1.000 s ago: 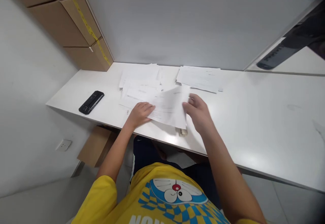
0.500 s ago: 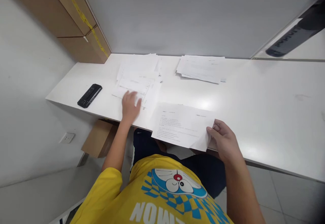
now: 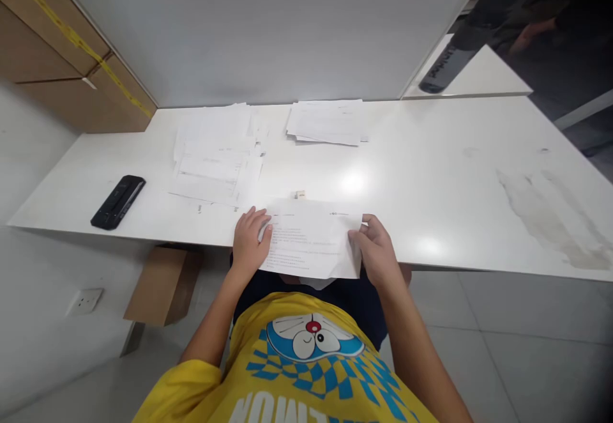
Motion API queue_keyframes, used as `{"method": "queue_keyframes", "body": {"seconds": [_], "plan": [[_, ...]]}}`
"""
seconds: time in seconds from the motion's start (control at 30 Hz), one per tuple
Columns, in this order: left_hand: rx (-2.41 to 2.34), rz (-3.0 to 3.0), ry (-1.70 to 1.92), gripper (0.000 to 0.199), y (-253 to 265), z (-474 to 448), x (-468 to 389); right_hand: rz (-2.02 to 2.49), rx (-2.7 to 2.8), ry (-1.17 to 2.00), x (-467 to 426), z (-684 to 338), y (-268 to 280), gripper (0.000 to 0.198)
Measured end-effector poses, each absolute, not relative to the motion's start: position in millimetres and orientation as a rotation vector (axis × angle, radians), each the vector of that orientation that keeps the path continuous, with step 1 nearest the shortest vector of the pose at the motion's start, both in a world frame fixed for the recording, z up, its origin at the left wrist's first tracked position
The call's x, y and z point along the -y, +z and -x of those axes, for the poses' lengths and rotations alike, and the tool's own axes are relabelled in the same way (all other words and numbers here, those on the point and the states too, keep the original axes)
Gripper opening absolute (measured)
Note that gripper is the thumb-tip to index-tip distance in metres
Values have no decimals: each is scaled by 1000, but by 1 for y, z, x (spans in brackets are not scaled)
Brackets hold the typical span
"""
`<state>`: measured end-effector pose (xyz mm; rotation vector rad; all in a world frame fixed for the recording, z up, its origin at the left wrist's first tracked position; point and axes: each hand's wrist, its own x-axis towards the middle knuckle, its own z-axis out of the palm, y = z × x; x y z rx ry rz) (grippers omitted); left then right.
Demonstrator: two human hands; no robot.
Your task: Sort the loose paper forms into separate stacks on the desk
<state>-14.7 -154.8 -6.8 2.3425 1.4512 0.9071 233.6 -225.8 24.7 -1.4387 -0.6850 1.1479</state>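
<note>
A printed sheet of paper (image 3: 311, 241) hangs partly over the table's front edge, close to my body. My right hand (image 3: 376, 250) pinches its right edge, thumb on top and fingers underneath. At the opposite edge, my left hand (image 3: 251, 241) has its thumb on the sheet, with the fingers closed along the side. Loose papers (image 3: 211, 167) lie spread beyond my left hand. A neater stack of papers (image 3: 328, 121) rests at the back by the partition. Just past the sheet's far edge shows a small pale object (image 3: 300, 195), too small to name.
A black phone-like device (image 3: 118, 202) lies on the white table (image 3: 431, 186) at left. Cardboard boxes (image 3: 115, 100) stand in the back left corner, and another box (image 3: 163, 282) is below the table. A dark bottle (image 3: 443, 68) leans in at the back right.
My left hand has left the loose papers and come to the left edge of the sheet. My right hand still holds the sheet. The camera view has swung to the right.
</note>
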Motion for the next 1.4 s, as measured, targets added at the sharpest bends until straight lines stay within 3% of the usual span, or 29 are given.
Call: {"method": "queue_keyframes", "body": {"seconds": [0.27, 0.4, 0.77, 0.97, 1.13, 1.23, 1.4], "plan": [[-1608, -2195, 842, 53, -14, 8, 157, 1447, 867, 1005, 244, -238, 20, 28], [-1597, -2062, 861, 62, -14, 1, 159, 1541, 889, 897, 248, -243, 17, 40], [-1247, -1596, 1150, 50, -2, -4, 162, 1563, 837, 940, 250, -247, 3, 25], [-1188, -1747, 1364, 54, 9, -15, 152, 1525, 857, 693, 249, -248, 20, 24], [-1128, -1862, 1527, 37, -7, -24, 157, 1505, 908, 874, 252, -246, 12, 26], [-924, -1875, 1791, 31, -13, -27, 155, 1463, 850, 745, 255, -246, 3, 29], [-1074, -2044, 1342, 52, -14, -18, 150, 1442, 786, 758, 258, -243, -13, 26]]}}
